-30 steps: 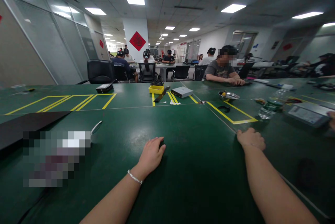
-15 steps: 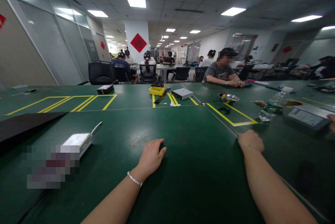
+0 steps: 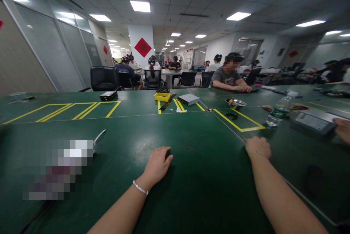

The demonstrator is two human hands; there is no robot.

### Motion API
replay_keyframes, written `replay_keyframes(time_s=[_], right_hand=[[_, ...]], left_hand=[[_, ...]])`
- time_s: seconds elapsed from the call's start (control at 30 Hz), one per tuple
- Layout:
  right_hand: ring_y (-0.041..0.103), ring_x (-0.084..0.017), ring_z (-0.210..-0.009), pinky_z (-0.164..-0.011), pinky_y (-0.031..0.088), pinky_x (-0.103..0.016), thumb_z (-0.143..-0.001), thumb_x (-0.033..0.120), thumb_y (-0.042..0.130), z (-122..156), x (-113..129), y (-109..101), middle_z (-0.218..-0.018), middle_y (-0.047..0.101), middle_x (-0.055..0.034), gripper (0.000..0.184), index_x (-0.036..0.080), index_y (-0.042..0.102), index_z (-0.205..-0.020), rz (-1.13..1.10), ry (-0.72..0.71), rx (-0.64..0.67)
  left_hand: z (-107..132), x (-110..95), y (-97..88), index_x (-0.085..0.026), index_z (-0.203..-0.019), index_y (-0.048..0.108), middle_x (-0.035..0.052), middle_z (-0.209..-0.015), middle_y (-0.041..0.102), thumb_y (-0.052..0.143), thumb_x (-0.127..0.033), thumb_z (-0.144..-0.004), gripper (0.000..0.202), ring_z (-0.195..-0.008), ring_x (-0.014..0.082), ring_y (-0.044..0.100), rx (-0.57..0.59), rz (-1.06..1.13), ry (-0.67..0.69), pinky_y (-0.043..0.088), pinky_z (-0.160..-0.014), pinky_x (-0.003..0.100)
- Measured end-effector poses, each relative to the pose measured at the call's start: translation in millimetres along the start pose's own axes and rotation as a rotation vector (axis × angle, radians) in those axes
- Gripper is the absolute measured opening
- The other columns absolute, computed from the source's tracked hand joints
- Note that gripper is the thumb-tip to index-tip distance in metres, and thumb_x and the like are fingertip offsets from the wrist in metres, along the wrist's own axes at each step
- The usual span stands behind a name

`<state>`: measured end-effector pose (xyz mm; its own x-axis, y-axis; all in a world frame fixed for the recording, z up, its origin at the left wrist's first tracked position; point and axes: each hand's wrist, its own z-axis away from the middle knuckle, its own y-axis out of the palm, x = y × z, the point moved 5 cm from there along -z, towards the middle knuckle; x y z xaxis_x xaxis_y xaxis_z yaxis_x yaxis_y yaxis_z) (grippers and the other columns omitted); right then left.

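My left hand (image 3: pixel 158 162) rests on the green table (image 3: pixel 197 186), fingers stretched forward and thumb apart. Nothing shows in the gap between thumb and forefinger. A bracelet circles that wrist. Farther right, my right hand (image 3: pixel 258 147) lies on the table by a pale seam, its fingers curled under. What they hold, if anything, is hidden. Left of my left hand is a blurred-out device (image 3: pixel 60 172) with a white cable (image 3: pixel 98 137). Beyond my right hand stands a water bottle (image 3: pixel 279 111), with a grey box (image 3: pixel 313 121) beside it.
Across the table are a yellow bin (image 3: pixel 162 97) of black items, a silver box (image 3: pixel 188 99), a metal bowl (image 3: pixel 237 103), a black box (image 3: pixel 108 95) and yellow tape outlines (image 3: pixel 253 129). Another person's hand (image 3: pixel 342 129) touches the grey box. A person (image 3: pixel 229 75) sits opposite.
A black flat shape at the left has slid almost wholly out of view. The view has shifted slightly. Both my hands stay nearly in place; a dark patch by my left fingertips no longer shows.
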<state>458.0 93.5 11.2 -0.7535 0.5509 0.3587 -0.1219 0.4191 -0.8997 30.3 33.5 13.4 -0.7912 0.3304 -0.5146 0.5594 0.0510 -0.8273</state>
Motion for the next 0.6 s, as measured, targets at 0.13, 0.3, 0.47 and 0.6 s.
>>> replay_keyframes(time_s=[0.13,0.3,0.47,0.6], right_hand=[[0.052,-0.026,-0.084,-0.066,0.041,-0.037,-0.075,0.029,0.032,10.8,28.6,-5.5,-0.093,0.052,-0.0162,0.035,0.013,0.058,-0.091,0.029,-0.079,0.031],[0.051,-0.015,-0.077,-0.068,0.04,-0.027,-0.074,0.026,0.039,69.2,117.6,-10.3,-0.086,0.054,-0.0072,0.024,0.016,0.055,-0.089,-0.2,-0.55,0.056],[0.048,-0.014,-0.078,-0.072,0.039,-0.027,-0.073,0.02,0.042,177.2,196.8,-7.8,-0.086,0.054,-0.0044,0.025,0.017,0.049,-0.097,-0.405,-1.038,0.172],[0.047,-0.016,-0.078,-0.072,0.038,-0.029,-0.073,0.018,0.043,239.0,218.7,-7.5,-0.083,0.054,-0.0044,0.021,0.018,0.05,-0.093,-0.411,-1.228,0.215]], left_hand=[[-0.1,-0.4,-1.0,-0.021,-0.108,0.049,0.0067,-0.11,0.054,0.036,-0.036,-0.079,0.035,-0.106,0.0204,0.045,-0.018,0.008,0.007,0.03,-0.092,0.037],[-1.4,0.4,-1.3,-0.022,-0.101,0.053,0.0045,-0.103,0.058,0.039,-0.036,-0.077,0.03,-0.099,0.0197,0.049,-0.043,0.058,0.011,0.034,-0.088,0.036],[-4.3,5.6,4.1,-0.019,-0.104,0.051,0.0051,-0.099,0.061,0.041,-0.038,-0.076,0.035,-0.091,0.017,0.054,-0.024,0.352,-0.104,0.04,-0.081,0.03],[-7.0,3.0,8.3,-0.018,-0.096,0.054,0.0033,-0.093,0.063,0.041,-0.035,-0.076,0.029,-0.084,0.0154,0.057,-0.001,0.565,-0.095,0.043,-0.075,0.027]])
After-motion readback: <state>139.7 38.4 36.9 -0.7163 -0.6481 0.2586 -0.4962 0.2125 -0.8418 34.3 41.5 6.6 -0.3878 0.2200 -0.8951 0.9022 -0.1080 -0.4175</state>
